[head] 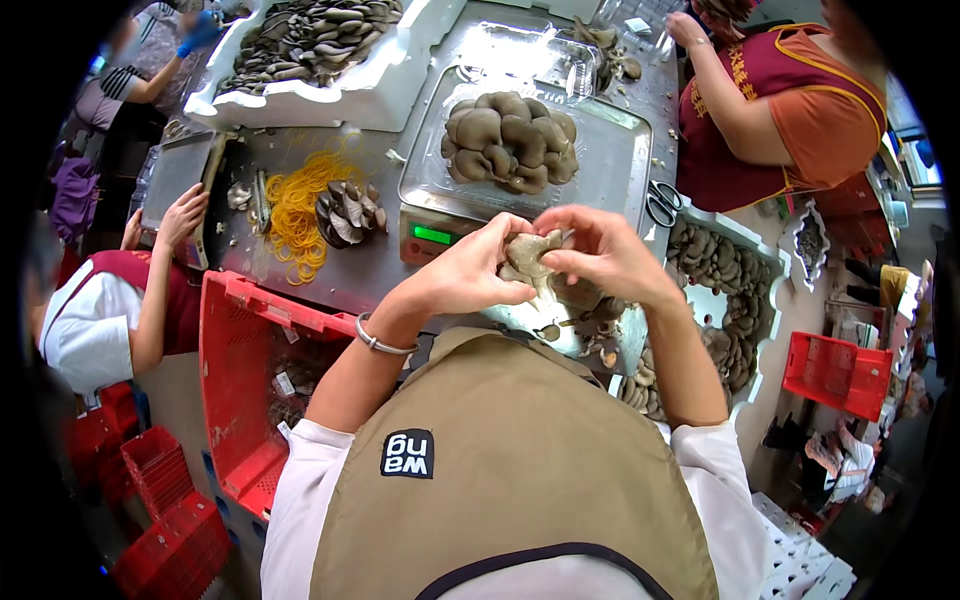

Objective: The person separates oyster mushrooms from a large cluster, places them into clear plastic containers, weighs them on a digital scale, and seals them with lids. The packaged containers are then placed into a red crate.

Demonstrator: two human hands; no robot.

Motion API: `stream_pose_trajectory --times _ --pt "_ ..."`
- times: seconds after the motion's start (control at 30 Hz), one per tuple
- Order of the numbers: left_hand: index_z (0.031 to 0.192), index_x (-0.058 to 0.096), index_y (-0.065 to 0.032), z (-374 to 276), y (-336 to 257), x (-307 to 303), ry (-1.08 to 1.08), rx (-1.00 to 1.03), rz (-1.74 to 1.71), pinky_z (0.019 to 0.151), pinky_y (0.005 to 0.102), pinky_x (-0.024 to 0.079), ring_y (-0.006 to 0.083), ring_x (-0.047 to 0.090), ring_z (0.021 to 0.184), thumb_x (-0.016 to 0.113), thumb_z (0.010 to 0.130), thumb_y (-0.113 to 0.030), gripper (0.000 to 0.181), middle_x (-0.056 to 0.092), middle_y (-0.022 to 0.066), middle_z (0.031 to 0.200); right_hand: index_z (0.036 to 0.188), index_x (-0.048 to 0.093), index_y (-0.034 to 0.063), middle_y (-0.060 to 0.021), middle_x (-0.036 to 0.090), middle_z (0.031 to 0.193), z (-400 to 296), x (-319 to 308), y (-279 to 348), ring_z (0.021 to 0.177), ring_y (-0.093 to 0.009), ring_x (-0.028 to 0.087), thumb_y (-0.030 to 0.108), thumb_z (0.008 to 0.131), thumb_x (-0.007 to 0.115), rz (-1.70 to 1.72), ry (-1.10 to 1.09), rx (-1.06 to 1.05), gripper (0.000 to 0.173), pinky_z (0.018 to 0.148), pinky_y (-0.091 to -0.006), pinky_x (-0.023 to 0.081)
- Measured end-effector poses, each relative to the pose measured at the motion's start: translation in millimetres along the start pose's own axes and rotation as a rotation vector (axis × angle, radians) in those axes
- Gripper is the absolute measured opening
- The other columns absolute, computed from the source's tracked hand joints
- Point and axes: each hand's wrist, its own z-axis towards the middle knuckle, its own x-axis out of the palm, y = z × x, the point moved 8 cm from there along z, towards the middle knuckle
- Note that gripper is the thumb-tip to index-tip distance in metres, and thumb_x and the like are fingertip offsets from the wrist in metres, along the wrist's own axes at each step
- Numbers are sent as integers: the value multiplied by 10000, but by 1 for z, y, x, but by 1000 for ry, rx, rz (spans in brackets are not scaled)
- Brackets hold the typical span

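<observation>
My left hand (476, 268) holds a small pale oyster mushroom cluster (529, 251) in front of my chest. From the other side, my right hand (611, 255) has its thumb and fingers at the cluster's edge. Just beyond both hands stands a digital scale (637, 150) with a lit green display (432, 235). On its metal platform a clear plastic tray (442, 180) bears a large bunch of grey-brown oyster mushrooms (510, 142). Below my hands, mushroom pieces (604, 311) lie on a pale surface, partly hidden by my hands.
Black-handled scissors (664, 204) lie right of the scale. To the left are yellow rubber bands (300, 217) and a dark mushroom cluster (349, 214). White foam boxes (375, 105) of mushrooms stand behind and right. A red crate (232, 390) is at my left; co-workers stand on both sides.
</observation>
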Motion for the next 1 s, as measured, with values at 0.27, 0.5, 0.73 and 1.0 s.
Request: stream_pose_trajectory --times 0.27,0.5,0.73,1.0 --pt "1114 530 45 3 26 11 -167 -72 -268 700 233 468 103 563 854 643 841 -152 355 608 66 984 1072 483 -10 -108 617 931 -54 -1 -67 720 -171 645 1 842 598 672 -583 -5 257 635 -286 567" --pt "1080 564 27 13 49 65 56 -247 -29 591 219 472 62 553 770 602 862 -154 286 623 22 949 1175 488 1 -75 589 980 -100 21 -112 723 -113 593 20 836 584 798 -586 99 353 626 -247 539" --pt "987 601 37 20 60 101 190 -338 151 533 216 428 49 496 620 595 844 -142 230 597 -5 778 1060 519 28 -43 610 891 -127 29 -144 711 -111 595 155 884 570 1036 -673 74 223 572 -234 518" --pt "922 626 19 24 74 115 190 -424 248 506 223 400 51 466 575 602 830 -168 209 581 -13 730 1099 557 -12 -142 577 1111 -159 2 -176 970 -211 582 365 978 366 751 -1012 85 440 835 -330 466"
